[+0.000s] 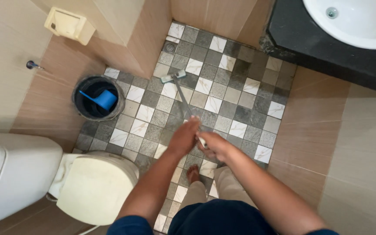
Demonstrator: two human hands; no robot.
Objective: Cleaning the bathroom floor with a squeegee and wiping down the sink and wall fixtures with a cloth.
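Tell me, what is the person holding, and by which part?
Both hands, left hand and right hand, grip the upper end of a long-handled floor brush; its head rests on the tiled floor.

- Two hands, the left hand [183,138] and the right hand [212,146]
- One long-handled floor brush [173,77]
- One dark bucket [97,97]
- One blue dipper [103,99]
- One toilet [94,187]
- One white basin [357,21]
- One floor drain [169,46]
- One bare foot [193,174]
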